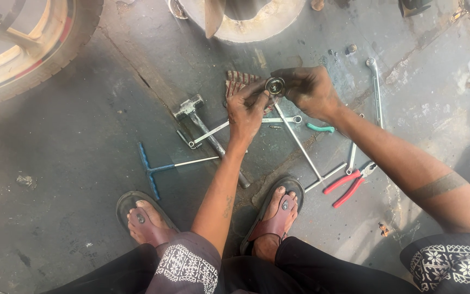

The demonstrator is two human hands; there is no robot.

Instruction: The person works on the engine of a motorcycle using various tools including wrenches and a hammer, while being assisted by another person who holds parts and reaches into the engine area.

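Both my hands meet over the concrete floor around a small round metal part (274, 85), like a bearing or a ring. My left hand (246, 111) pinches it from the left with its fingertips. My right hand (308, 90) grips it from the right. A striped cloth (239, 81) lies on the floor just under and behind the hands. Both hands are dark with grease.
Tools lie around on the floor: a hammer (202, 122), a blue-handled T-wrench (156, 169), a long T-bar (305, 155), spanners (375, 92), red-handled pliers (349, 184), a green-handled tool (320, 128). A tyre (44, 54) is at top left, a round metal part (246, 22) at top. My sandalled feet (276, 212) are below.
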